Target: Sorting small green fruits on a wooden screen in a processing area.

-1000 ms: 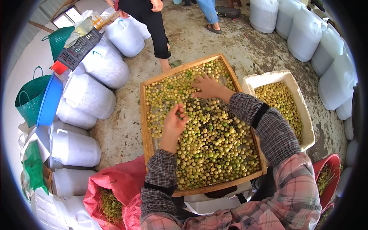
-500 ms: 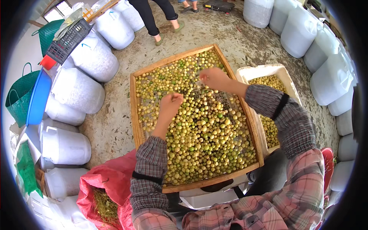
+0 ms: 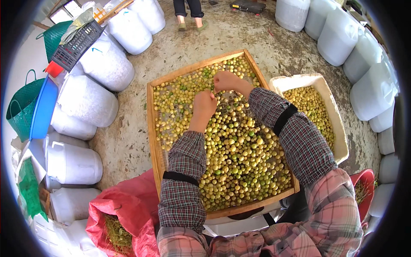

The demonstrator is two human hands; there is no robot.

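Observation:
A wooden-framed mesh tray (image 3: 150,109) stands in front of me, spread with small round yellow-green fruits (image 3: 239,171). Over its far half my left hand (image 3: 204,108) is closed, fingertips pinched together. My right hand (image 3: 227,82) is closed too, just beyond and to the right, its fingertips almost at the left hand's. Whatever the fingers pinch is too small to make out. Fruits lie loosely around and below both hands, thicker in the near half, with bits of bare mesh showing between them.
A white box (image 3: 340,141) of similar fruits stands right of the tray. Near left sits a red sack (image 3: 124,192) with dry stalks; a red basket (image 3: 364,184) is near right. White barrels (image 3: 87,100) and plastic jugs (image 3: 338,32) line the sides. A person's legs (image 3: 188,8) stand beyond.
My right hand has moved left and my left hand has moved right and up, bringing the two close together. The other person's legs have shifted rightward and farther off.

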